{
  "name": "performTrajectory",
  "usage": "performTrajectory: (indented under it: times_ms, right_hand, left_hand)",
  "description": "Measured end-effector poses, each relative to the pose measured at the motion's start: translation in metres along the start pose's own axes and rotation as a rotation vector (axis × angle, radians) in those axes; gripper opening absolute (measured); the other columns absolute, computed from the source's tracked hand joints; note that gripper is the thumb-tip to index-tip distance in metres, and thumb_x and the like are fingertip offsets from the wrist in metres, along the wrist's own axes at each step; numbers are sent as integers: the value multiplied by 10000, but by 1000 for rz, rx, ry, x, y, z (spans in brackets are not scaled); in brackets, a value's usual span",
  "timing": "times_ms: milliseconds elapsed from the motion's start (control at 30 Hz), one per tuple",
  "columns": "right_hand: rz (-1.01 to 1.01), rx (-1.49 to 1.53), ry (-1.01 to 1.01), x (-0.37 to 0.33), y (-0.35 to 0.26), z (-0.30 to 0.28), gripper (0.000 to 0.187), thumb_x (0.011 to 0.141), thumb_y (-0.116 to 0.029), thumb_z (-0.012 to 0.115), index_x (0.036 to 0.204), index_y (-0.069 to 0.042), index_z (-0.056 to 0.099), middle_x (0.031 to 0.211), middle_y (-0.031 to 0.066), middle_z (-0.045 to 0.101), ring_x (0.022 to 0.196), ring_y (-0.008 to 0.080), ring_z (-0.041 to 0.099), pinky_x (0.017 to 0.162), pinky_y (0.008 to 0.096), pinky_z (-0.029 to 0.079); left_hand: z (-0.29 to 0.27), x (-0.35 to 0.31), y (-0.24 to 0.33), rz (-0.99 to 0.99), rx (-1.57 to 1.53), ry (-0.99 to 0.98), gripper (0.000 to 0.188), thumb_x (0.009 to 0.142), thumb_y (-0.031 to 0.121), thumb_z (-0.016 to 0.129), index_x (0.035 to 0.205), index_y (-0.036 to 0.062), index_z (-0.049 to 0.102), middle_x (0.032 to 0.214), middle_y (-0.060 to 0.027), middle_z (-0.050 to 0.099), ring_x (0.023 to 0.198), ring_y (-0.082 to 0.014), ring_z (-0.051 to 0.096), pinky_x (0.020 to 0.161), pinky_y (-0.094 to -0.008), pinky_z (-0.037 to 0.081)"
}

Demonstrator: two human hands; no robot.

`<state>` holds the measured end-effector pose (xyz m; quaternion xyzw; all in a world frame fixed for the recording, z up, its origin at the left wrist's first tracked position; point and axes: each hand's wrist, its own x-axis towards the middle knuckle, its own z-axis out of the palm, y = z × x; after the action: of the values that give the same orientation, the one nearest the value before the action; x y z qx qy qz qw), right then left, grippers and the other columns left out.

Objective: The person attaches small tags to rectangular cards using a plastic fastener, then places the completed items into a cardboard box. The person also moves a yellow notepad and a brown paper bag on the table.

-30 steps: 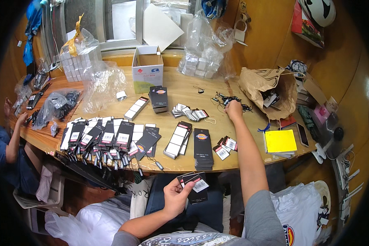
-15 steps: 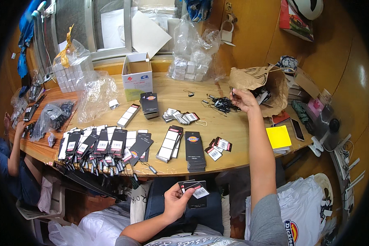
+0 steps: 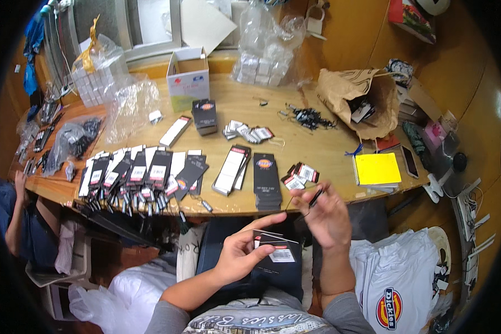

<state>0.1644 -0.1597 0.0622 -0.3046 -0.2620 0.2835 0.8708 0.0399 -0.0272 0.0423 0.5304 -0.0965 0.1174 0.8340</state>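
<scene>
My left hand (image 3: 240, 257) pinches a small set of hang tags (image 3: 279, 267) above my lap: black cards with a white barcode label on top. Close by on the right, my right hand (image 3: 329, 222) is closed on a black hang-tag string (image 3: 316, 197), whose thin loop hangs toward my left fingers. Just beyond, at the table edge, stand a stack of black hang tags (image 3: 266, 172) and a few small barcode tags (image 3: 306, 173). Left of these lie white-labelled cards (image 3: 228, 173) and a wide pile of strung tags (image 3: 132, 175). Farther back is a tangle of black strings (image 3: 312, 118).
A brown paper bag (image 3: 339, 89), yellow pad (image 3: 377, 170) and phone (image 3: 409, 161) lie right. A white carton (image 3: 188, 80) and plastic bags (image 3: 267, 61) stand at the back. Another person's hand (image 3: 20, 183) is far left; white shirts (image 3: 392, 273) are low right.
My right hand has come back from the string tangle beside the paper bag to my left hand, bringing a black string. My left hand still holds the tags, its index finger now extended.
</scene>
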Motion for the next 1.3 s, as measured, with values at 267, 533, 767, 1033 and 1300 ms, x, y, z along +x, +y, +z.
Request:
performTrajectory:
  times_ms: [267, 533, 767, 1033, 1300]
  right_hand:
    - [84, 59, 186, -46, 47, 5, 177, 781, -27, 526, 925, -70, 433, 889, 143, 579, 1041, 282, 462, 874, 358, 367]
    - [-17, 260, 260, -48, 38, -24, 117, 799, -37, 506, 912, -68, 500, 877, 115, 586, 856, 242, 557, 810, 362, 426]
    - [-154, 213, 371, -53, 18, -50, 110, 812, -95, 504, 920, -116, 507, 896, 45, 580, 829, 193, 555, 772, 372, 421]
    - [-295, 112, 328, -71, -1, -45, 125, 802, -123, 536, 908, -58, 519, 725, 60, 514, 514, 101, 418, 455, 210, 338]
    - [178, -76, 139, -81, 50, -26, 95, 769, -75, 575, 780, -1, 516, 767, 150, 577, 555, 114, 522, 472, 179, 417]
  left_hand:
    - [-2, -8, -14, -316, -48, -6, 188, 792, 16, 522, 965, -58, 534, 1018, -56, 498, 878, -76, 490, 740, -200, 405]
    - [-20, -24, -27, -396, 5, 7, 142, 788, 33, 538, 906, -43, 559, 821, -24, 561, 746, -58, 519, 659, -182, 424]
    - [-32, -35, -44, -474, 66, 34, 143, 791, 51, 543, 908, -29, 563, 794, -21, 580, 716, -48, 524, 642, -178, 426]
    - [-49, -37, -66, -542, -37, 266, 170, 790, 65, 544, 932, -26, 518, 838, -56, 589, 756, -93, 556, 676, -225, 457]
    - [-43, -29, -63, -341, -274, 344, 138, 843, 71, 440, 955, 14, 382, 997, -176, 546, 868, -183, 561, 735, -278, 475]
